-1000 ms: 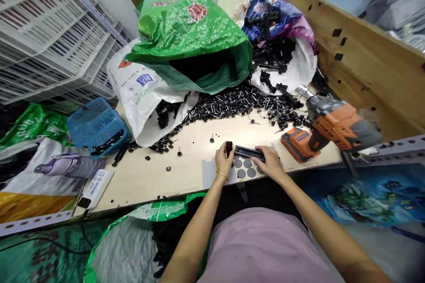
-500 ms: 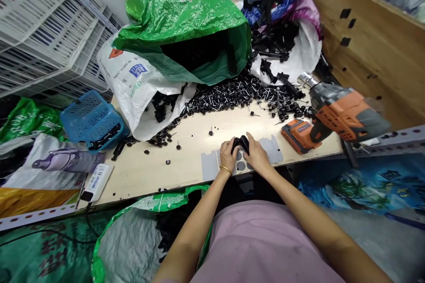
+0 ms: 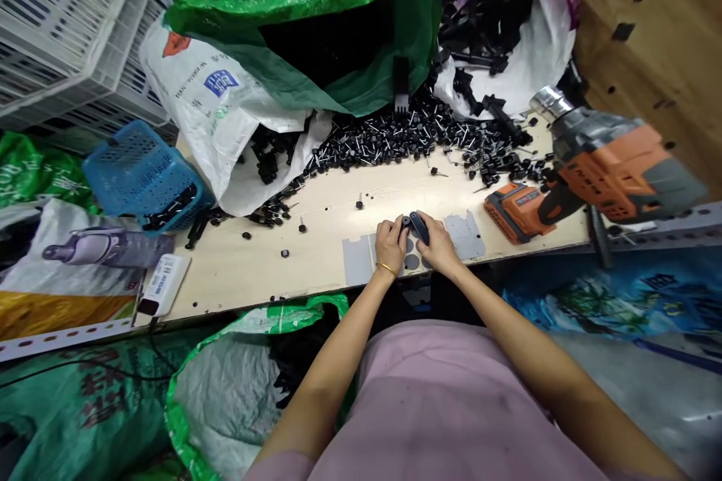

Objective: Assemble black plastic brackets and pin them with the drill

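I have the right hand (image 3: pixel 438 244) gripping a slim, round-ended black plastic bar (image 3: pixel 419 228) near the front edge of the pale, smooth wooden tabletop (image 3: pixel 321 252), beside flat, dark grey discs (image 3: pixel 412 261). Its long axis slants, far end pointing away and leftward. My left hand (image 3: pixel 390 242) curls its fingers around a mostly hidden, round-topped black piece (image 3: pixel 405 221).

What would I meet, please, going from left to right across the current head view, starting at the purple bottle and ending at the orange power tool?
Purple bottle → small dark piece → left hand → right hand → orange power tool.
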`<state>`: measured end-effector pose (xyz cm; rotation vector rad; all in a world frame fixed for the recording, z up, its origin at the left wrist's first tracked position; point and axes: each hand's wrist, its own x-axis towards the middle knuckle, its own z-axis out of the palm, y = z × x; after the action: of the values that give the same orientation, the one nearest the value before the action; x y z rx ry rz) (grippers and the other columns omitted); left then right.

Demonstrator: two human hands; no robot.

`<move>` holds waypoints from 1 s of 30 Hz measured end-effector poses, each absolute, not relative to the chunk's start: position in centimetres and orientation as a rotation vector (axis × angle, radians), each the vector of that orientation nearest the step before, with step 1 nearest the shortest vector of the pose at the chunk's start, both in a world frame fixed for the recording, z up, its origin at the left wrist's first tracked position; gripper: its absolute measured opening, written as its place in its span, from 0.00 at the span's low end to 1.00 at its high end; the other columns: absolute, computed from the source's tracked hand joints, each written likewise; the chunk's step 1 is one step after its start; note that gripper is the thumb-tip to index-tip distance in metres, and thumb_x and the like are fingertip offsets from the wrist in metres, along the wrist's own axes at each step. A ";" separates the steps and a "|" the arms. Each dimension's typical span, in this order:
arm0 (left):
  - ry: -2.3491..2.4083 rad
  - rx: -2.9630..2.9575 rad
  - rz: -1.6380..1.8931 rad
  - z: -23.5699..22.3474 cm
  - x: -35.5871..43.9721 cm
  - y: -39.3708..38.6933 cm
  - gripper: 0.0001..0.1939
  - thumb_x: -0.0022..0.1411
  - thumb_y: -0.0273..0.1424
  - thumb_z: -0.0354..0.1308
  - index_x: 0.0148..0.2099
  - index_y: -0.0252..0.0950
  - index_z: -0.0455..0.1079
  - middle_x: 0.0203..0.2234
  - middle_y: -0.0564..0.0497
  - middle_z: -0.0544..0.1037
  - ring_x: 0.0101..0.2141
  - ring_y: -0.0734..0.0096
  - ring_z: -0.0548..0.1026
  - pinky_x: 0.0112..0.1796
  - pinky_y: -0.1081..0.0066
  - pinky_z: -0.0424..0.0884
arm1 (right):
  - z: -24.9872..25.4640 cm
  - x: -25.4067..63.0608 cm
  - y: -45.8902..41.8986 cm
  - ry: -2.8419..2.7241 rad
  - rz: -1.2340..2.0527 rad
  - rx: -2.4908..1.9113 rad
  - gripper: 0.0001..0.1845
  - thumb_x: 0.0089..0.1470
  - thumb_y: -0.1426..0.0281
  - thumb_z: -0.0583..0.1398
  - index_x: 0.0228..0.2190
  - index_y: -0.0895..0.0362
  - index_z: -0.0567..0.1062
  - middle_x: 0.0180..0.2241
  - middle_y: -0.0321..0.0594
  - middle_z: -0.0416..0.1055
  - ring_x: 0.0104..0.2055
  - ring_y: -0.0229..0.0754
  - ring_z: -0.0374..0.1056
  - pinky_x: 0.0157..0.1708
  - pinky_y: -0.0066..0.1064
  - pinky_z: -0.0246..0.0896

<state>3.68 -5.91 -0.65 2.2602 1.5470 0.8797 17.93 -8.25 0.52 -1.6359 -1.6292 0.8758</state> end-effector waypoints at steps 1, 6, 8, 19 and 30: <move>1.550 2.264 0.881 -0.7 3.7 -6.0 0.18 0.66 0.32 0.48 0.56 0.36 0.65 0.30 0.48 0.66 0.35 0.66 0.64 0.39 0.65 0.65 | 0.6 17.9 -8.3 -1.630 0.875 -1.647 0.38 0.45 0.78 0.54 0.59 0.57 0.56 0.54 0.47 0.64 0.54 0.49 0.58 0.54 0.45 0.55; 1.536 2.246 0.931 -1.4 3.8 -6.2 0.17 0.65 0.30 0.49 0.55 0.36 0.66 0.33 0.46 0.68 0.37 0.65 0.65 0.40 0.64 0.66 | 1.1 17.8 -8.5 -1.700 0.858 -1.643 0.41 0.46 0.78 0.52 0.62 0.55 0.50 0.55 0.46 0.63 0.55 0.49 0.57 0.54 0.44 0.56; 1.519 2.201 0.947 -1.6 3.8 -6.1 0.17 0.65 0.31 0.49 0.55 0.36 0.66 0.34 0.46 0.69 0.38 0.66 0.66 0.41 0.65 0.67 | 1.3 17.8 -8.5 -1.726 0.858 -1.638 0.41 0.46 0.78 0.52 0.62 0.56 0.50 0.54 0.47 0.64 0.54 0.49 0.57 0.54 0.43 0.56; 1.548 2.033 1.025 -0.9 3.8 -5.9 0.17 0.65 0.31 0.51 0.56 0.36 0.66 0.33 0.49 0.67 0.35 0.72 0.69 0.39 0.71 0.69 | 1.6 18.0 -8.3 -1.735 0.941 -1.658 0.40 0.47 0.78 0.53 0.62 0.53 0.51 0.51 0.44 0.65 0.53 0.47 0.57 0.54 0.40 0.57; 1.430 2.113 0.949 -0.5 3.7 -5.2 0.17 0.66 0.29 0.49 0.56 0.34 0.64 0.32 0.50 0.64 0.33 0.74 0.67 0.37 0.73 0.69 | 1.4 18.4 -8.1 -1.703 0.947 -1.593 0.43 0.45 0.78 0.55 0.62 0.51 0.52 0.53 0.42 0.65 0.53 0.49 0.59 0.52 0.44 0.59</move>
<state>3.71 -5.15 -0.45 2.1130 1.4299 0.9494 18.43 -8.10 1.41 -1.5933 -1.7030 0.9471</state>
